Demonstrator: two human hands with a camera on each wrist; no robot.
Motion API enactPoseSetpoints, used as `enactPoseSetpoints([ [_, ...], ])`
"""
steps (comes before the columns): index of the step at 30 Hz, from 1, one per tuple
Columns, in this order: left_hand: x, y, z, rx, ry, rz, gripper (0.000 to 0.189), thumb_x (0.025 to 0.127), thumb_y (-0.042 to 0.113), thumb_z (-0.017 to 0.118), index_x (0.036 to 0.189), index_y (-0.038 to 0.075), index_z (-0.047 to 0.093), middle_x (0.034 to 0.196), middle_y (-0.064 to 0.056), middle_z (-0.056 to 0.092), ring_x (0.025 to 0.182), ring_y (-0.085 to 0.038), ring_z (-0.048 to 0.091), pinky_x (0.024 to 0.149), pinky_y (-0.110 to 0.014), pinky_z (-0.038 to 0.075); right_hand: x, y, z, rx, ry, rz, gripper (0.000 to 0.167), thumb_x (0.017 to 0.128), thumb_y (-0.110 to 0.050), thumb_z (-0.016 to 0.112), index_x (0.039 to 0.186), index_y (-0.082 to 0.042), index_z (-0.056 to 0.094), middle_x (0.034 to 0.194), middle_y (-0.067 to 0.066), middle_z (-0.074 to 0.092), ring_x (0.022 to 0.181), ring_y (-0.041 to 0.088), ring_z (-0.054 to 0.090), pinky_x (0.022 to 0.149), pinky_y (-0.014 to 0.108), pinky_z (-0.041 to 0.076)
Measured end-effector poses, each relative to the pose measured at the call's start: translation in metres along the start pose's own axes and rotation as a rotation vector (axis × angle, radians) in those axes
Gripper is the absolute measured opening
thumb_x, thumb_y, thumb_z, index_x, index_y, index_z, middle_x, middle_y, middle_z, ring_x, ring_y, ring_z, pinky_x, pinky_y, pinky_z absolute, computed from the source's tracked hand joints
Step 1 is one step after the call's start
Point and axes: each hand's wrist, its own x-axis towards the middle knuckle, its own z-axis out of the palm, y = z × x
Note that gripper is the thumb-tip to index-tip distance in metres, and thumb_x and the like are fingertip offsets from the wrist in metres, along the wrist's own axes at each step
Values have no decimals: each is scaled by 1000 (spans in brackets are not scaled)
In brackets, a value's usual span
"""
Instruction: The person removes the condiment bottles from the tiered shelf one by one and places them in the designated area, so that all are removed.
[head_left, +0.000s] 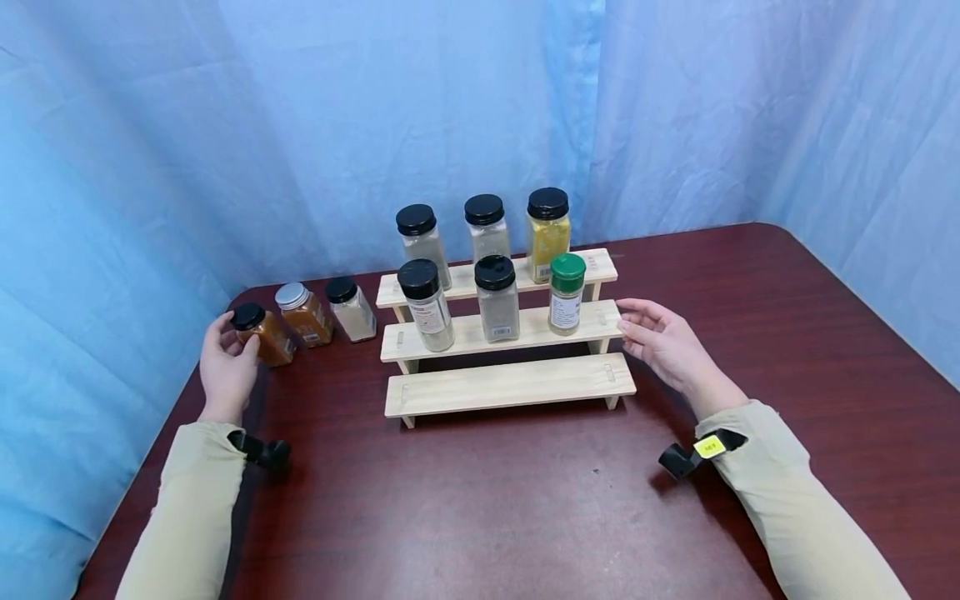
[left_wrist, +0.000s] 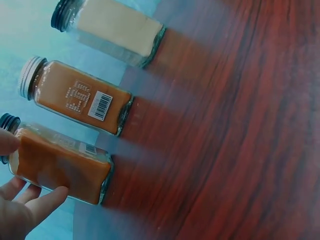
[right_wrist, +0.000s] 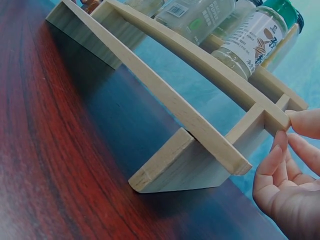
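At the table's left, my left hand (head_left: 227,371) holds a spice jar (head_left: 272,337) of orange-brown powder with a black lid, thumb on one side and fingers on the other. The jar's base appears to stand on the table. Beside it are a silver-lidded jar (head_left: 306,317) of similar powder and a black-lidded jar (head_left: 352,311) of pale powder. My right hand (right_wrist: 287,185) pinches the right end of the middle tier of a three-step wooden rack (head_left: 510,385) between thumb and fingers.
On the rack's top step stand three black-lidded jars, one with yellow contents (head_left: 550,237). Its middle step bears two black-lidded jars and a green-lidded bottle (head_left: 566,293). Blue curtains (head_left: 337,125) surround the back and sides of the dark red table (head_left: 510,517).
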Motion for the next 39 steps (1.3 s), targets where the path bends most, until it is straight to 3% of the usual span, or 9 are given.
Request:
enactPoseSetpoints([
  [6, 4, 0, 5, 54, 48, 38, 56, 96, 14, 53, 147, 18, 31, 142, -15, 42, 129, -30, 45, 106, -44, 40, -1, 0, 0, -9, 2, 9, 23, 94, -2, 54, 110, -19, 55, 89, -6, 56, 78, 4, 58, 70, 17, 52],
  [17, 4, 2, 12, 83, 106, 142, 60, 90, 15, 63, 143, 11, 35, 135, -18, 46, 123, -31, 49, 104, -43, 41, 0, 4, -3, 13, -8, -7, 23, 94, -3, 55, 111, -18, 56, 90, -5, 57, 78, 5, 59, 69, 17, 52],
  [39, 18, 2, 15, 92, 107, 107, 60, 93, 18, 59, 146, 14, 33, 139, -15, 44, 121, -28, 46, 103, -43, 42, 2, 2, -2, 20, -23, -13, 23, 94, -3, 55, 111, -18, 56, 91, -4, 57, 78, 5, 59, 70, 18, 52],
])
